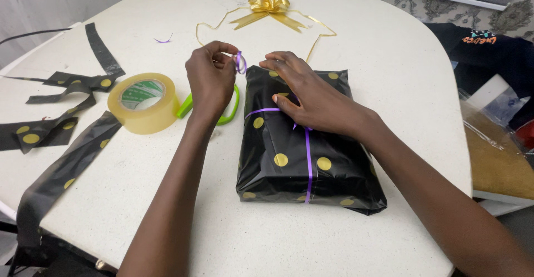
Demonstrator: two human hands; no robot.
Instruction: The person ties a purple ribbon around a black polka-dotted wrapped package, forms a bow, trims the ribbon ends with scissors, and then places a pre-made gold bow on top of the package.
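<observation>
A parcel wrapped in black paper with gold dots [289, 160] lies on the white table [378, 54]. A thin purple ribbon [308, 160] runs lengthwise and across it. My right hand [311, 96] presses on top of the parcel where the ribbons cross. My left hand [211, 79] is just left of the parcel's far corner, its fingers pinching the ribbon's looped end [240, 62].
A roll of clear tape [143, 102] sits left of my left hand. Green-handled scissors [228, 110] lie partly hidden under that hand. Black dotted paper scraps [53, 132] cover the left edge. A gold bow [270, 7] with trailing ribbon lies farther back.
</observation>
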